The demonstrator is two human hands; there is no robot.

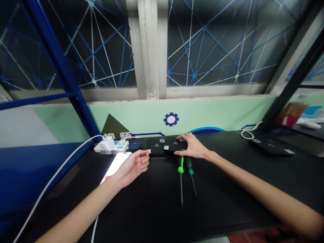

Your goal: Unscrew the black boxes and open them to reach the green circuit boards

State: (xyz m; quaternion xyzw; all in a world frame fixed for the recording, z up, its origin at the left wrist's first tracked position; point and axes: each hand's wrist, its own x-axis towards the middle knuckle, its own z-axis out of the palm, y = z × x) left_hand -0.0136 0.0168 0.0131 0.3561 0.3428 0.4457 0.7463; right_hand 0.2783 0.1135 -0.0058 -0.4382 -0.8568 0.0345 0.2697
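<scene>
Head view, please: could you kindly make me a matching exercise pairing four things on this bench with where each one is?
1. right hand
2. left hand
3. screwdrivers
4. power strip

A. side by side on the black table
B. farthest left at the back
C. curled, next to the lit phone
D. resting on a flat black device

Pairs: 1-D, 2-C, 3-A, 4-B.

One power strip [111, 145] sits on the tabletop [152, 209]. Right of the power strip are one dark blue round case [135, 145], three flat black devices [155, 147], the third device [272, 146] well apart, and two screwdrivers [180, 168]. One lit phone [116, 162] lies just below the power strip.
</scene>
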